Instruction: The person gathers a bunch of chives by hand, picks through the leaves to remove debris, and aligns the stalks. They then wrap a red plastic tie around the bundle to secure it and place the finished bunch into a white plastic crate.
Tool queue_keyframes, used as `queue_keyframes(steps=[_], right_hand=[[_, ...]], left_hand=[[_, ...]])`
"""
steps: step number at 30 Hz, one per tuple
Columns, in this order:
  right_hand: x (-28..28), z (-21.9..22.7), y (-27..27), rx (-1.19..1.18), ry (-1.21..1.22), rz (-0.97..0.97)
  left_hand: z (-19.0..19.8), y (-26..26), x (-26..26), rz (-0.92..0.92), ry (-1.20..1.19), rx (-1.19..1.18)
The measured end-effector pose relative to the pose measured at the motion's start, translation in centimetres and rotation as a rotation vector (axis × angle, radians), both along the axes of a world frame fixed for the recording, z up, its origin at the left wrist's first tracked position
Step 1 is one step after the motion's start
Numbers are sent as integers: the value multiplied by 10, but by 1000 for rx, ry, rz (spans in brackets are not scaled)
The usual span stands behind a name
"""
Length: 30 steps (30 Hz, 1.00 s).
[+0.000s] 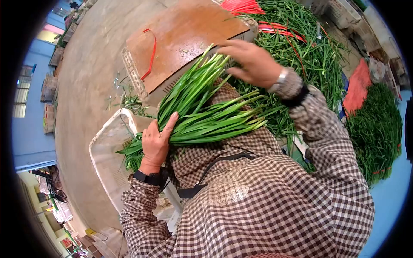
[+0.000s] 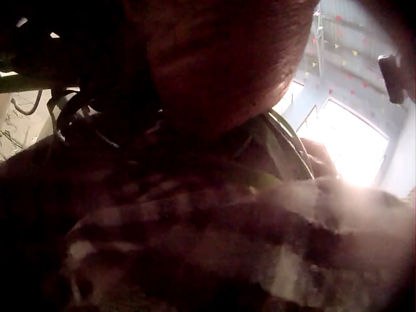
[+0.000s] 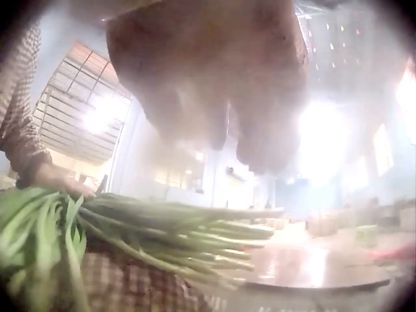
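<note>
Chives, a long green bundle [image 1: 202, 114], lie across my lap over the checked shirt, cut ends fanned toward the brown board [image 1: 185, 38] that tops a pale crate. My left hand [image 1: 155, 144] grips the leafy end of the bundle, fingers wrapped under it and forefinger pointing up along the stalks; the fingers beneath are hidden by the leaves. My right hand [image 1: 254, 62] hovers flat over the cut ends, fingers straight and spread, and I cannot tell whether the fingertips touch the stalks. From the right wrist camera that hand [image 3: 214, 78] is a blurred mass above the chives [image 3: 162, 231], with glare washing out the right side.

The left wrist view shows little more than dark shirt cloth and a blurred shape close to the lens; the left hand itself I cannot make out there. Behind the board lies a heap of loose chives [image 1: 309, 56] with red ties [image 1: 275, 28] on it, partly cut off by the picture's top edge. A white crate [image 1: 112, 146] stands at my left knee, its lower part hidden by my sleeve.
</note>
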State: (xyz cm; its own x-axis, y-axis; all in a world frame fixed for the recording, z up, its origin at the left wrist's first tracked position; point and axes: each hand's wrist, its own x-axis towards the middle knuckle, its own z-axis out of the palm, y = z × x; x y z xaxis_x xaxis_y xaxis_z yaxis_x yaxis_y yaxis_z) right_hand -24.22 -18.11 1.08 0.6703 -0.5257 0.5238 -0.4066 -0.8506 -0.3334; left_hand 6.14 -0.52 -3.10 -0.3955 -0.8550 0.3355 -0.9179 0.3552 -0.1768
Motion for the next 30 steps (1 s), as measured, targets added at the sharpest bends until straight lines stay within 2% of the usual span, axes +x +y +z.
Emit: queue_keyframes(steps=[2, 3, 4, 6, 8, 10, 11, 12, 14, 17, 18, 20, 21, 22, 24, 25, 26, 28, 30], right_hand=[[26, -24, 0, -74, 300, -59], [27, -35, 9, -36, 486, -16], [21, -32, 30, -39, 430, 24], [3, -44, 69, -28, 345, 93], [-5, -48, 94, 65, 279, 113], [-9, -39, 88, 131, 301, 103], [-10, -31, 82, 188, 318, 102], [-9, -21, 72, 149, 302, 58], [1, -18, 47, -50, 31, -5], [20, -31, 12, -192, 42, -24], [16, -38, 16, -188, 35, -27], [10, -33, 46, 31, 523, -44], [1, -44, 61, -73, 311, -18], [-8, -35, 78, 22, 294, -8], [-17, -26, 93, 39, 123, 55], [-22, -29, 100, 10, 185, 44], [-24, -30, 107, 15, 185, 37], [-27, -25, 116, 29, 282, -3], [-29, -23, 115, 60, 299, 9]], left_hand=[[-4, 2, 1, 34, 14, 20], [-6, 2, 3, 36, 59, 5], [-8, 2, 6, 38, 60, 4], [-16, 7, 9, 79, 391, -31], [-14, 5, 5, 48, 455, -53], [-5, 2, 4, 27, 220, 63], [-4, 2, 5, 16, 152, 49], [-2, 2, 5, 14, 149, 42], [2, 3, 2, 5, 109, 36], [1, 3, 0, 4, 108, 22], [2, 3, 1, 10, 88, 25], [-5, 4, 8, 18, 124, 8], [-10, 6, 9, 25, 172, -7], [-15, 6, 10, 27, 176, 3], [-21, 4, 9, 37, 458, -57], [-18, 2, 7, 24, 475, -48], [-15, 3, 7, 18, 476, -42], [-7, 4, 8, 40, 228, 94], [-2, 7, 5, 39, 168, 97]])
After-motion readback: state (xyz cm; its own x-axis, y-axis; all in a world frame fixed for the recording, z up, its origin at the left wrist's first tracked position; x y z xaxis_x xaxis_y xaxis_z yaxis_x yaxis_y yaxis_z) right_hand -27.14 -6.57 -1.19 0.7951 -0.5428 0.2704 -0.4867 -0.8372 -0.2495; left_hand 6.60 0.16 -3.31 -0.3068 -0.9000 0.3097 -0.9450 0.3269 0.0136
